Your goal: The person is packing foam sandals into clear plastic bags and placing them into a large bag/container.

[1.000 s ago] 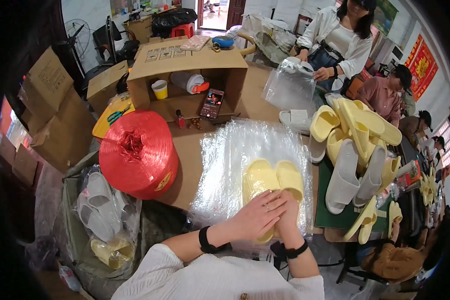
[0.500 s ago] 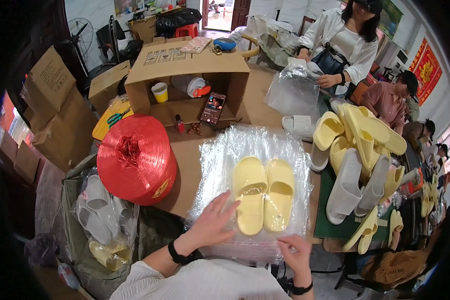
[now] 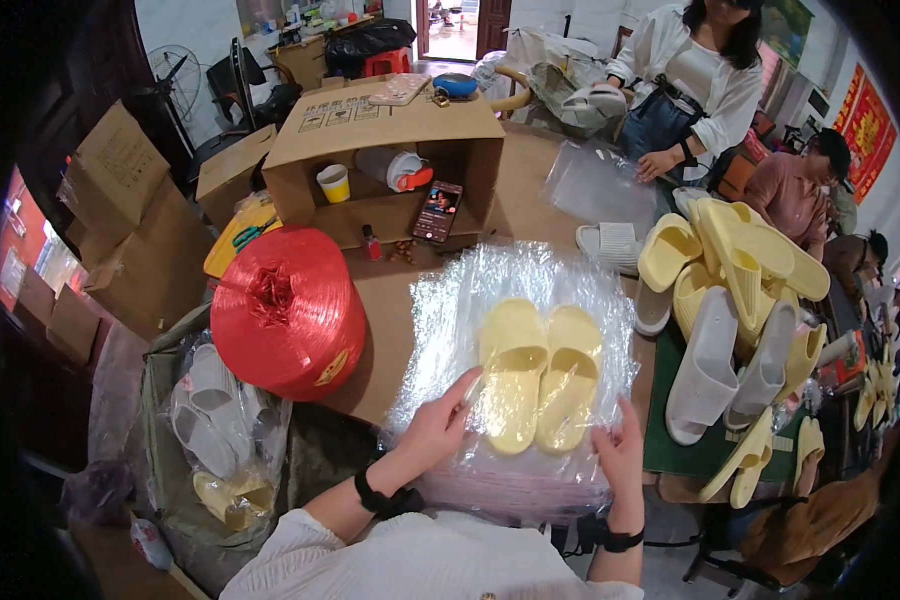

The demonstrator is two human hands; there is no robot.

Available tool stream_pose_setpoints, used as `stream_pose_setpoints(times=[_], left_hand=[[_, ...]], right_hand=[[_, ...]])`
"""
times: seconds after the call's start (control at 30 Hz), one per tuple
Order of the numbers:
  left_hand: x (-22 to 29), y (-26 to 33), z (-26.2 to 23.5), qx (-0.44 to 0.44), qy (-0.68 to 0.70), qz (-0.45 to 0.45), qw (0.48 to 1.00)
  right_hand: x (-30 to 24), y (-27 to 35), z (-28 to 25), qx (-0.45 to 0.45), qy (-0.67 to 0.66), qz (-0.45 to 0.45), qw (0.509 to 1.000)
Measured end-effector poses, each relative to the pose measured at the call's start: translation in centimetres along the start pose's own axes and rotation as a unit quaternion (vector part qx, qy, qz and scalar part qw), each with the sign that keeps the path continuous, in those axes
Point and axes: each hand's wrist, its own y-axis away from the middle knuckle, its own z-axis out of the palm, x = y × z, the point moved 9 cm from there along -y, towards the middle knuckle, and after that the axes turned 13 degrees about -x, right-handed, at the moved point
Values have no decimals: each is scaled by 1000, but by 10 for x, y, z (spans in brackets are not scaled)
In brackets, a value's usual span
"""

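Note:
A pair of yellow slide slippers point(image 3: 512, 400) lies side by side inside a clear plastic bag point(image 3: 450, 345), on top of a thick stack of similar bags. At the pair's left edge is my left hand point(image 3: 432, 428), its fingers closed on the edge of the bag. My right hand point(image 3: 622, 455) rests by the bag's right edge, index finger stretched upward and thumb apart from it. The slippers' toe ends point away from me.
A big red roll of plastic twine point(image 3: 285, 310) stands left, above a sack point(image 3: 175, 500) holding bagged slippers. Loose yellow and grey slippers point(image 3: 705, 365) are heaped on a green mat at right. Behind is an open carton point(image 3: 400, 115) with a phone point(image 3: 437, 212). A co-worker point(image 3: 695, 75) stands far right.
My hands have moved to the two sides of the bagged pair, the right one upward from its lower corner. The co-worker has lifted a grey slipper away from a clear bag.

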Motion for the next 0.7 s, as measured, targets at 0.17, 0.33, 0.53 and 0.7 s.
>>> stream_pose_setpoints(times=[0.17,0.33,0.53,0.7], left_hand=[[26,-26,-22,55,262,62,961],[29,-31,-15,34,165,89,982],[15,-13,-15,17,128,60,990],[-24,4,-47,95,4,30,995]], right_hand=[[-24,-14,-17,34,-147,-71,986],[-72,6,40,-86,118,-133,980],[-35,3,45,107,309,-119,938],[4,0,25,16,71,-37,997]])
